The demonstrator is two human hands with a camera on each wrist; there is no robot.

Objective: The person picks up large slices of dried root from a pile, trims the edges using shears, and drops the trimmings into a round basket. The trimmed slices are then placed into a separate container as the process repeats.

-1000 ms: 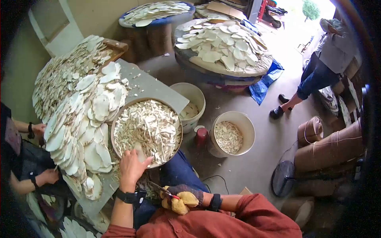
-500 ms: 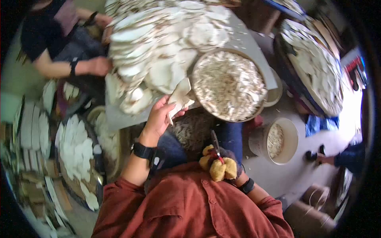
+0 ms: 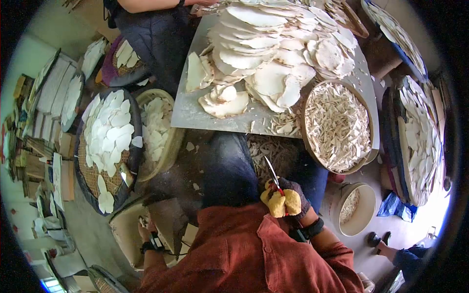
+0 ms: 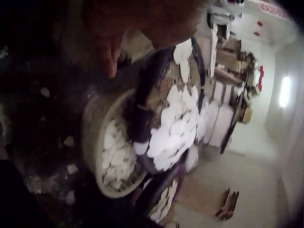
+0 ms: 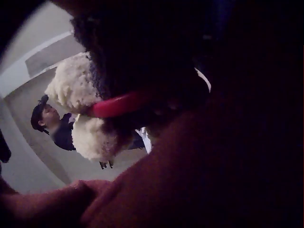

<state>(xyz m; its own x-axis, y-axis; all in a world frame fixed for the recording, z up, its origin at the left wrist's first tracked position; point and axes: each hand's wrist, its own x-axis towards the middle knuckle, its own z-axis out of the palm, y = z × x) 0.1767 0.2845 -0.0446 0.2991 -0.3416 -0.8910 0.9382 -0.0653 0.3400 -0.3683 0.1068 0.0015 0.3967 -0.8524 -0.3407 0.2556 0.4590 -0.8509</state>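
Observation:
My right hand [image 3: 286,198], in a dark knit glove with yellow fingertips, grips red-handled scissors [image 3: 271,171] at my lap, the blades pointing up toward the table. In the right wrist view a red handle [image 5: 116,105] crosses between the yellow fingertips. Low at my left side, my left hand [image 3: 147,229] is over an open cardboard box [image 3: 128,225]. In the left wrist view that hand [image 4: 142,23] is dark and blurred with fingers hanging down, and no white slice shows in it. Flat white dried slices [image 3: 273,80] are heaped on the table ahead.
A round basket [image 3: 307,139] of cut strips overhangs the grey table's [image 3: 195,110] right corner, above a white bucket [image 3: 373,205]. Round trays of slices [image 3: 110,129] and a deep basket [image 3: 168,151] stand left. Another person's arm [image 3: 151,4] reaches in beyond the table.
My left hand left the round basket, held a white slice by the table, then moved down left to the box without it showing. The view swung left; my right hand keeps the scissors.

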